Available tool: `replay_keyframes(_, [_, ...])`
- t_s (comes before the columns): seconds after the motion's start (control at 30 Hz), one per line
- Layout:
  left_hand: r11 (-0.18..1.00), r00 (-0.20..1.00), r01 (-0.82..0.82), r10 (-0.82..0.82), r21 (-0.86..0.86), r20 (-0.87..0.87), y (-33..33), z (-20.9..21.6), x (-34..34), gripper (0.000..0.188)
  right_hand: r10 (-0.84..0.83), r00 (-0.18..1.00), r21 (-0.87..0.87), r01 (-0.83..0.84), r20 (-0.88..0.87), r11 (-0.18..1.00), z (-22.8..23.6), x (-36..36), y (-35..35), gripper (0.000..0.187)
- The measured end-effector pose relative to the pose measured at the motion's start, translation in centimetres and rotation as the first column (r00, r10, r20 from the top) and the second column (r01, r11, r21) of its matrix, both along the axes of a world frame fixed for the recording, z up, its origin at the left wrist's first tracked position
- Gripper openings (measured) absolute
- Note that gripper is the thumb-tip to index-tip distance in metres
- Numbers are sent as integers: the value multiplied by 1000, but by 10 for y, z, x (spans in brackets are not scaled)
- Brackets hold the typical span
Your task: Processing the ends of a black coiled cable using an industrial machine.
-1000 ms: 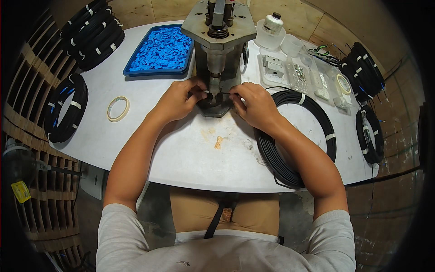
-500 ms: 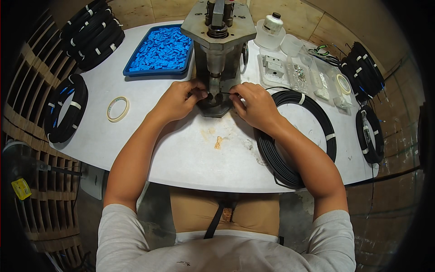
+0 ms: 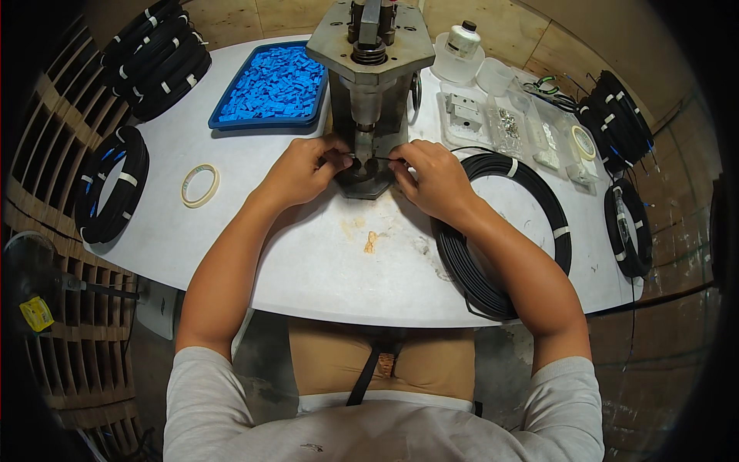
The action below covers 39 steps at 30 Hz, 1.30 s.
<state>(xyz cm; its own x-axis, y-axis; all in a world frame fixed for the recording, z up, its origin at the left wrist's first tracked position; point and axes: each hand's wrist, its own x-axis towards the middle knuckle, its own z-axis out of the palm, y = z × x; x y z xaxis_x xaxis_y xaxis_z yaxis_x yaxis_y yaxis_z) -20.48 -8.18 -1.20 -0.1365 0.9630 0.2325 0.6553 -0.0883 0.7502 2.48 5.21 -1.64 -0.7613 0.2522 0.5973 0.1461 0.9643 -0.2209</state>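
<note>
Two bare hands met at the steel bench press (image 3: 368, 100), one on each side of its die. The right hand (image 3: 433, 173) had its fingers pinched on a thin black cable (image 3: 385, 159), whose end ran leftward into the gap under the ram. The left hand (image 3: 312, 171) had thumb and forefinger drawn in at the other side of the die; whether they gripped anything could not be told, since the tips were lost against dark metal. A strand rose behind the right hand from the black cable coil (image 3: 562, 250) lying on the bench (image 3: 308, 269) under the right forearm, and the held cable seemed to belong to it. Judged from this, the work on that end was under way and not finished: the cable was in place at the die, but no formed end showed, and the hands had not let go. White bands already bound this coil, as they did the stacked coils (image 3: 158, 65) at far left. Blue plastic pieces (image 3: 271, 83) filled a dark blue tray (image 3: 219, 126), and small metal parts (image 3: 508, 123) lay in a clear container, so plenty of loose stock was left.
</note>
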Motion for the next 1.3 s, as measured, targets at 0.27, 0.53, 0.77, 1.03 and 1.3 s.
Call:
replay_keyframes(0.27, [997,997,7,-1,82,-74,1,-2,-2,19,2,1000,1,-2,11,1000,2,1,-1,11])
replay_keyframes(0.53, [998,997,-13,17,55,-72,0,0,0,17,2,1000,3,-2,-1,1000,1,0,-1,10])
replay_keyframes(0.77, [999,999,-16,18,48,-28,-3,5,1,18,2,1000,-3,-2,12,1000,2,1,-1,11])
replay_keyframes(1.03, [999,1000,-12,13,45,-8,-2,3,-1,16,14,1000,1,-14,17,1000,2,1,-1,14])
replay_keyframes(1.3, [1000,1000,-11,11,17,-24,1,2,0,18,37,999,-2,-37,-15,999,0,0,1,9])
